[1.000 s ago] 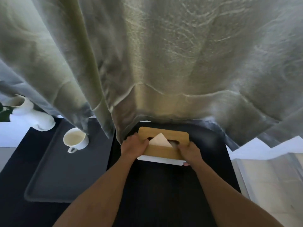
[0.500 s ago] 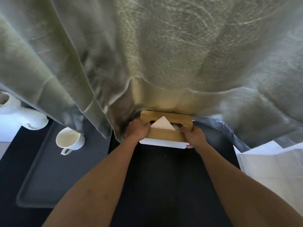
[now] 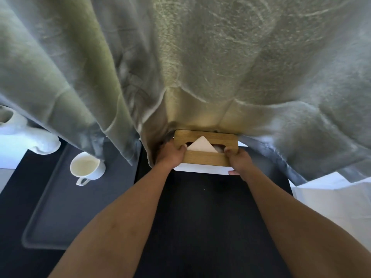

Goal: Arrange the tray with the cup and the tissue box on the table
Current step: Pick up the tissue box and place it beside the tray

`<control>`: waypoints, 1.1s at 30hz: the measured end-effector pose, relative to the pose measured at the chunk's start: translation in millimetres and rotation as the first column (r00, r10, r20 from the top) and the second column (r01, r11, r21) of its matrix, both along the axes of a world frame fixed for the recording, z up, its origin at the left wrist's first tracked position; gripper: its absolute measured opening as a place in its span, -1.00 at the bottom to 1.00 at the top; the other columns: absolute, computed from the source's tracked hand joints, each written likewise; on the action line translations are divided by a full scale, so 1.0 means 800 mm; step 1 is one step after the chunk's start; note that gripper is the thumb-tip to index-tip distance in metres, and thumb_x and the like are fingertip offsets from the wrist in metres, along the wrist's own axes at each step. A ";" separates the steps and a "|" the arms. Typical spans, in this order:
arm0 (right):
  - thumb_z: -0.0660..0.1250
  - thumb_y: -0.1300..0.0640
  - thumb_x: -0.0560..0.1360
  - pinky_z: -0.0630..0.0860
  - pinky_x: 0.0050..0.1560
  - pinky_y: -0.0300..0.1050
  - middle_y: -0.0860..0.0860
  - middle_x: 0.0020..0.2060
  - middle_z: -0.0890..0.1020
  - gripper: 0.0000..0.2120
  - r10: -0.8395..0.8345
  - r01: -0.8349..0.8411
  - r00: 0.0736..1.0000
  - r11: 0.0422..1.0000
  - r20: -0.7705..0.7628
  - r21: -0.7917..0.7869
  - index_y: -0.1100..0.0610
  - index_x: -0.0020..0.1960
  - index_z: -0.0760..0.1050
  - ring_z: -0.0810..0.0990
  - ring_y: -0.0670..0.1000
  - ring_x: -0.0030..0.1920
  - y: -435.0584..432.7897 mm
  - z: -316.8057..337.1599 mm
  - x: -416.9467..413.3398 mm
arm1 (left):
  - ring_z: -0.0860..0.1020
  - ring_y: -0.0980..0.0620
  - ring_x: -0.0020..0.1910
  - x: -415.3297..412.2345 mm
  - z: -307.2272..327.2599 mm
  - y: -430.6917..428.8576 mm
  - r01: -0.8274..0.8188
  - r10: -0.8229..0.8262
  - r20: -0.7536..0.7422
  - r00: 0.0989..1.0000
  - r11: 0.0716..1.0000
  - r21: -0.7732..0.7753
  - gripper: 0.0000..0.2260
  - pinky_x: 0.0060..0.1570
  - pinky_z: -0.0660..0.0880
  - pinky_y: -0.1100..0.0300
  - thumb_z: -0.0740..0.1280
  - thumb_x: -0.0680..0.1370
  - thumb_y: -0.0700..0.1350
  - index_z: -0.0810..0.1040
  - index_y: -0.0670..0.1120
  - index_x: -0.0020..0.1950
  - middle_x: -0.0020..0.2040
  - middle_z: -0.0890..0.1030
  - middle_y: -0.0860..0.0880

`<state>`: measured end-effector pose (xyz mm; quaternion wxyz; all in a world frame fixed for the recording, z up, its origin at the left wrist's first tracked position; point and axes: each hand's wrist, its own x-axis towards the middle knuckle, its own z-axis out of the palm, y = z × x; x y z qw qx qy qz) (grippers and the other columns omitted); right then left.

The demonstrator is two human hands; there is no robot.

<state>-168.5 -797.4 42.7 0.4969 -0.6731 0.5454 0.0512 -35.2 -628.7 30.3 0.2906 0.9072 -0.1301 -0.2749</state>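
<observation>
A white tissue box (image 3: 204, 157) with a wooden lid and a tissue poking out stands at the far edge of the dark table (image 3: 200, 217), pressed against the curtain. My left hand (image 3: 170, 155) grips its left end and my right hand (image 3: 239, 161) grips its right end. To the left lies a dark grey tray (image 3: 66, 207), and a white cup (image 3: 87, 167) stands in its far corner with the handle toward me.
A heavy grey-green curtain (image 3: 200, 67) hangs over the table's far side and overlaps the tray's far edge. A white vase (image 3: 30, 135) stands at the far left. A pale sheet (image 3: 341, 207) lies at the right.
Both hands have pushed the tissue box away from me, up against the curtain. The cup and tray have stayed where they were.
</observation>
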 end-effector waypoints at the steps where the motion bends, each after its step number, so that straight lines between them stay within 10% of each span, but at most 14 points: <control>1: 0.16 -0.19 0.54 0.65 -0.03 0.19 0.15 0.18 0.49 -0.48 0.001 -0.001 1.000 1.000 -0.007 0.001 0.17 0.32 0.38 0.54 0.20 0.06 0.003 0.001 -0.004 | 0.54 -0.20 0.20 -0.003 0.000 0.005 0.007 -0.007 -0.006 1.000 1.000 -0.007 -0.55 0.15 0.50 -0.06 0.19 0.58 0.18 0.44 -0.04 0.37 0.25 0.56 -0.12; 15: 0.11 0.03 0.59 0.57 0.12 0.23 0.19 0.02 0.52 -0.57 0.115 -0.103 0.991 0.983 0.071 -0.150 0.33 0.28 0.42 0.52 0.17 -0.14 0.049 0.088 -0.037 | 0.50 -0.19 0.28 -0.032 0.073 0.060 0.082 -0.079 0.145 0.986 0.996 -0.015 -0.59 0.20 0.41 -0.01 0.11 0.63 0.10 0.51 -0.10 0.33 0.27 0.58 -0.17; 25: 0.02 -0.21 0.53 0.49 0.25 0.18 0.09 0.22 0.51 -0.47 0.303 -0.258 0.940 0.931 0.155 -0.257 0.01 0.35 0.46 0.51 0.18 0.20 0.124 0.136 -0.121 | 0.52 -0.19 0.25 -0.125 0.132 0.119 0.187 -0.160 0.306 0.939 0.980 -0.063 -0.66 0.17 0.40 0.04 0.15 0.63 0.03 0.49 0.00 0.35 0.21 0.62 -0.14; 33: -0.02 -0.11 0.60 0.38 0.00 -0.04 0.16 0.04 0.55 -0.52 0.381 -0.310 0.916 0.873 0.129 -0.377 0.17 0.25 0.45 0.49 0.14 -0.01 0.268 0.168 -0.197 | 0.54 -0.17 0.17 -0.198 0.144 0.260 0.234 -0.176 0.406 0.897 0.967 -0.098 -0.72 0.04 0.42 0.07 0.22 0.61 0.02 0.52 -0.08 0.25 0.14 0.64 -0.12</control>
